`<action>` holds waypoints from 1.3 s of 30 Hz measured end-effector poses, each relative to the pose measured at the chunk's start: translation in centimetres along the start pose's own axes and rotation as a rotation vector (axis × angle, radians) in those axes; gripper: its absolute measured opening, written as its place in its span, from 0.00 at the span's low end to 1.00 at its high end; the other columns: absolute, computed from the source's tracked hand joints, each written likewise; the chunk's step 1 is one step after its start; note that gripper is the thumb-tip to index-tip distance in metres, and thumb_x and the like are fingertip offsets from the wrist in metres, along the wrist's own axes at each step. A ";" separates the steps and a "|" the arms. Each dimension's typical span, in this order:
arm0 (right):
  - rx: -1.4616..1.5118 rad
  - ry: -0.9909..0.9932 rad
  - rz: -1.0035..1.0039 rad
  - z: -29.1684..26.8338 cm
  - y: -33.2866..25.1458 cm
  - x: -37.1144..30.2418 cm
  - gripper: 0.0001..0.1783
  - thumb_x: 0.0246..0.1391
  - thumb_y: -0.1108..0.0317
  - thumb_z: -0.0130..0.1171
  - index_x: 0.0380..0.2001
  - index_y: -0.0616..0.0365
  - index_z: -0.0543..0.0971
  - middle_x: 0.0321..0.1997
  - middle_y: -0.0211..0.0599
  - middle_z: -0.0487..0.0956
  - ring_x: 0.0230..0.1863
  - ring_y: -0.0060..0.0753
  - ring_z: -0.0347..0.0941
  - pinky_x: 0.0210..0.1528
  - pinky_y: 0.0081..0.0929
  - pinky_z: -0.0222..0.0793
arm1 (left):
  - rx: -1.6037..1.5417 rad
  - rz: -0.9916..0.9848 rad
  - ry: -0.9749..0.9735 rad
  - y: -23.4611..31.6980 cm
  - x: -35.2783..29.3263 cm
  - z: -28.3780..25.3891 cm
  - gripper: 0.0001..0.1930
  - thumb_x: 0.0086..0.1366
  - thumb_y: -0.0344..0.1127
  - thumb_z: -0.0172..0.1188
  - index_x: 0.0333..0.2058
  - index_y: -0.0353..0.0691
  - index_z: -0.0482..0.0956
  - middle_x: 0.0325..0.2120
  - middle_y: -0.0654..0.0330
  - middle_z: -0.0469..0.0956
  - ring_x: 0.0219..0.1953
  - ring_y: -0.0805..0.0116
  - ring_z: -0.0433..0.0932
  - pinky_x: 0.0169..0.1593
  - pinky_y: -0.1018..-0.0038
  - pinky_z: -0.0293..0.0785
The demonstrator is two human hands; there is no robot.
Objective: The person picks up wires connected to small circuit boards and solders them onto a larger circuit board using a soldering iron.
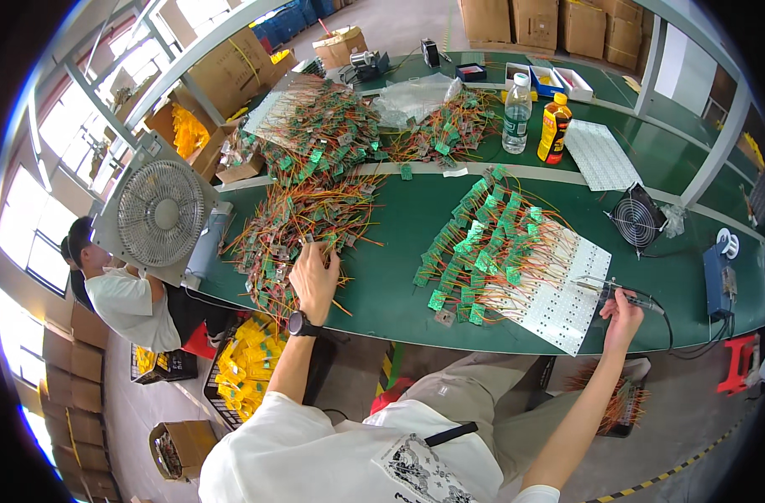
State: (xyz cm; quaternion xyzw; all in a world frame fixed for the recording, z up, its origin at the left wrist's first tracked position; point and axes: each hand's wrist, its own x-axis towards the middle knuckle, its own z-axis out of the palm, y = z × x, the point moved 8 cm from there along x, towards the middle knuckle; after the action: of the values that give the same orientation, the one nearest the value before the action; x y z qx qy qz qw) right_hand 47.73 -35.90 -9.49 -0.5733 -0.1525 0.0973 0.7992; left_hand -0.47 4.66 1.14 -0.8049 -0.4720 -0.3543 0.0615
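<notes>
My left hand (315, 283), a dark watch on its wrist, reaches into a heap of small circuit boards with red and orange wires (286, 222) on the left of the green workbench (382, 293). Its fingertips are pinched together at the heap; whatever lies between them is hidden. In my right hand (622, 318) is a soldering iron (648, 303), its tip pointing left over a white perforated plate (558, 314). Rows of green circuit boards (474, 251) lie left of that plate, their wires running across onto it.
A blue soldering station (716, 281) stands at the right edge, past a small black fan (638, 220). Behind are a water bottle (517, 116), a drink bottle (555, 130) and more wired boards (324, 126). A large fan (160, 210) stands left, near another person (127, 306).
</notes>
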 end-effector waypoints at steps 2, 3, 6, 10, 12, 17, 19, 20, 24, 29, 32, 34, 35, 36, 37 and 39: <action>-0.012 -0.005 -0.001 0.2 -0.1 -0.1 0.09 0.59 0.68 0.61 0.38 0.65 0.79 0.22 0.34 0.77 0.16 0.24 0.71 0.19 0.19 0.63 | 0.157 -0.034 -0.067 -1.7 0.6 1.3 0.14 0.62 0.43 0.63 0.33 0.35 0.79 0.26 0.53 0.79 0.26 0.49 0.79 0.29 0.58 0.74; -0.013 -0.003 0.001 0.2 -0.1 -0.2 0.09 0.59 0.68 0.61 0.38 0.65 0.79 0.22 0.34 0.77 0.16 0.24 0.71 0.19 0.19 0.63 | 0.157 -0.033 -0.070 -1.7 1.1 1.5 0.14 0.62 0.43 0.63 0.33 0.35 0.79 0.26 0.53 0.79 0.26 0.49 0.79 0.29 0.58 0.74; -0.003 -0.002 -0.001 0.2 -0.1 -0.1 0.09 0.59 0.68 0.62 0.38 0.65 0.80 0.22 0.34 0.77 0.17 0.24 0.71 0.20 0.19 0.63 | 0.119 -0.093 -0.209 -2.1 2.3 3.4 0.19 0.61 0.48 0.63 0.30 0.32 0.80 0.26 0.49 0.80 0.26 0.46 0.80 0.31 0.56 0.75; 0.004 0.008 -0.004 0.3 0.0 0.0 0.12 0.58 0.68 0.63 0.40 0.67 0.79 0.22 0.36 0.78 0.16 0.25 0.72 0.20 0.18 0.62 | 0.075 -0.091 -0.114 -2.1 2.7 3.5 0.22 0.58 0.51 0.66 0.29 0.33 0.80 0.25 0.52 0.80 0.28 0.49 0.80 0.32 0.58 0.75; -0.006 -0.006 0.009 0.6 0.0 0.0 0.12 0.58 0.68 0.63 0.40 0.66 0.79 0.22 0.36 0.79 0.16 0.25 0.72 0.20 0.18 0.62 | 0.046 -0.067 -0.077 -1.8 2.3 3.0 0.21 0.58 0.51 0.67 0.29 0.34 0.80 0.23 0.55 0.78 0.26 0.52 0.79 0.30 0.60 0.74; -0.005 -0.020 -0.001 0.7 -0.2 -0.2 0.12 0.58 0.68 0.63 0.40 0.66 0.79 0.22 0.36 0.79 0.17 0.25 0.73 0.20 0.18 0.62 | 0.006 -0.066 -0.069 -0.7 2.3 2.2 0.23 0.55 0.55 0.69 0.26 0.37 0.79 0.19 0.60 0.74 0.22 0.57 0.76 0.27 0.64 0.70; -0.038 -0.006 0.001 0.2 -0.3 -0.1 0.12 0.58 0.67 0.63 0.40 0.66 0.79 0.22 0.36 0.78 0.17 0.25 0.73 0.20 0.18 0.62 | -0.037 -0.092 -0.123 0.5 2.7 2.5 0.23 0.55 0.56 0.69 0.25 0.38 0.79 0.19 0.61 0.73 0.22 0.58 0.76 0.27 0.65 0.70; -0.038 -0.007 0.001 0.3 -0.2 -0.1 0.12 0.58 0.67 0.63 0.40 0.66 0.79 0.22 0.36 0.78 0.17 0.25 0.73 0.20 0.18 0.62 | -0.080 -0.118 -0.177 0.9 2.8 2.7 0.23 0.55 0.56 0.69 0.25 0.38 0.79 0.18 0.61 0.73 0.22 0.60 0.76 0.27 0.66 0.71; -0.019 -0.007 -0.006 0.6 -0.3 -0.2 0.12 0.58 0.68 0.63 0.39 0.66 0.79 0.22 0.35 0.78 0.16 0.24 0.72 0.19 0.18 0.61 | -0.285 0.200 -0.239 5.4 2.7 2.0 0.20 0.54 0.50 0.71 0.33 0.38 0.79 0.25 0.60 0.75 0.26 0.62 0.78 0.30 0.67 0.75; -0.023 -0.010 -0.008 0.3 -0.1 -0.1 0.13 0.57 0.67 0.64 0.40 0.66 0.79 0.22 0.36 0.78 0.16 0.25 0.72 0.19 0.17 0.61 | -0.345 0.538 -0.679 8.6 0.4 2.6 0.19 0.52 0.39 0.71 0.43 0.41 0.79 0.41 0.59 0.74 0.34 0.65 0.79 0.35 0.70 0.76; -0.027 -0.010 -0.008 0.3 -0.2 -0.1 0.13 0.57 0.67 0.64 0.40 0.66 0.79 0.22 0.36 0.78 0.16 0.25 0.72 0.19 0.17 0.61 | -0.433 0.529 -0.735 8.9 -0.5 1.7 0.18 0.54 0.36 0.69 0.44 0.41 0.78 0.42 0.58 0.73 0.33 0.62 0.80 0.34 0.66 0.77; -0.039 -0.021 -0.009 0.5 -0.4 -0.1 0.13 0.57 0.67 0.64 0.40 0.65 0.79 0.22 0.36 0.78 0.17 0.25 0.72 0.20 0.17 0.61 | -0.475 0.438 -0.567 8.1 -0.1 1.4 0.15 0.56 0.36 0.68 0.42 0.40 0.79 0.39 0.57 0.76 0.32 0.61 0.81 0.33 0.66 0.76; -0.041 -0.017 -0.009 0.4 -0.5 -0.1 0.13 0.57 0.67 0.64 0.40 0.65 0.79 0.22 0.36 0.78 0.17 0.25 0.72 0.20 0.17 0.61 | -0.512 0.345 -0.398 7.2 0.4 0.9 0.12 0.58 0.37 0.66 0.39 0.39 0.80 0.36 0.57 0.78 0.31 0.60 0.81 0.32 0.65 0.76; -0.043 -0.017 -0.010 0.6 -0.5 -0.1 0.12 0.57 0.67 0.64 0.40 0.65 0.79 0.22 0.36 0.78 0.17 0.25 0.72 0.20 0.18 0.61 | -0.513 0.344 -0.401 6.9 -0.1 1.3 0.12 0.58 0.37 0.66 0.39 0.39 0.80 0.36 0.57 0.78 0.31 0.60 0.81 0.32 0.65 0.76; -0.046 -0.018 -0.013 0.7 -0.6 -0.1 0.12 0.57 0.67 0.64 0.40 0.65 0.79 0.22 0.36 0.78 0.17 0.25 0.72 0.20 0.18 0.61 | -0.393 0.157 -0.459 5.3 -0.4 2.6 0.11 0.59 0.40 0.66 0.35 0.39 0.81 0.31 0.57 0.79 0.29 0.59 0.81 0.31 0.65 0.75; -0.036 -0.017 -0.006 0.8 -0.5 -0.2 0.12 0.57 0.67 0.63 0.40 0.66 0.79 0.22 0.36 0.78 0.17 0.25 0.72 0.20 0.18 0.61 | -0.240 0.002 -0.479 3.7 -1.5 3.9 0.17 0.62 0.47 0.63 0.24 0.38 0.81 0.15 0.58 0.78 0.22 0.56 0.80 0.27 0.65 0.73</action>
State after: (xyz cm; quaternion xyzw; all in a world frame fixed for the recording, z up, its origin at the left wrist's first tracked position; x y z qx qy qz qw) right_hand 47.26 -35.38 -8.80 -0.5864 -0.1626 0.0969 0.7876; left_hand 4.05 3.27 -1.83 -0.8679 -0.4269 -0.2071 -0.1472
